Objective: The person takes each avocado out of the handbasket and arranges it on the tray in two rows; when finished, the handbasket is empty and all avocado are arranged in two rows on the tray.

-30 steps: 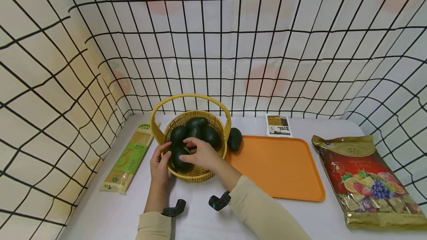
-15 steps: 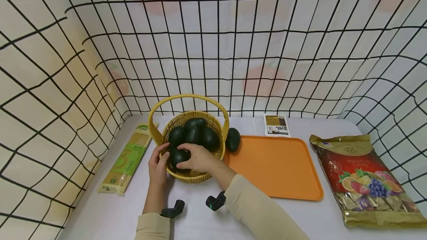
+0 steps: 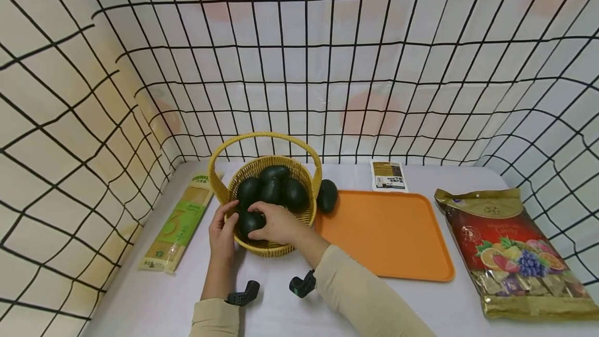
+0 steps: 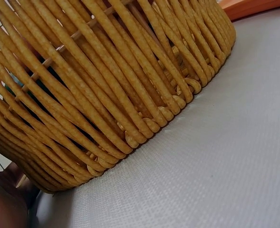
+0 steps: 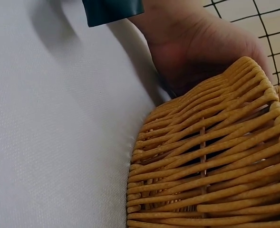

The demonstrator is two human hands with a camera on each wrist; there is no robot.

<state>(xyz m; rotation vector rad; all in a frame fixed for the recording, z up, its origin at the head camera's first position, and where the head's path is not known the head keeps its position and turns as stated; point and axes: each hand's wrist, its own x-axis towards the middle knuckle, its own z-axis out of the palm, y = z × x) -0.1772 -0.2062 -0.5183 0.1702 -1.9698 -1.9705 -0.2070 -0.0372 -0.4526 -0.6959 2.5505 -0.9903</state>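
The right hand [image 3: 281,225] grasps the front avocado [image 3: 250,223], thumb on the near side and fingers on the far side. That fruit sits low in the wicker basket [image 3: 275,250], tucked between the right fingertips and the left hand [image 3: 222,233]. The left fingertips lie at the basket's rim, just beside the same avocado; whether they pinch the rim or only rest on it, I cannot tell from these angles.

To handle this well, the hold should cross the avocado's middle, firm enough for smooth skin but without digging in. Any lift would best go straight up, clear of the arching handle [image 3: 264,134] and of the fruit just beyond the fingers. The left hand would do well to keep the basket from tipping, since light wicker could shift when a fruit is moved.

Counting outward from the fingers: five avocados show in the basket, one held and four beyond the fingertips. One loose avocado [image 3: 327,196] lies right of the right fingers, just outside the basket. Farther right come one orange tray [image 3: 383,233], one small packet [image 3: 389,176] behind it, and one candy bag [image 3: 510,254]. Left of the left fingers lies one long green-labelled package [image 3: 180,222].
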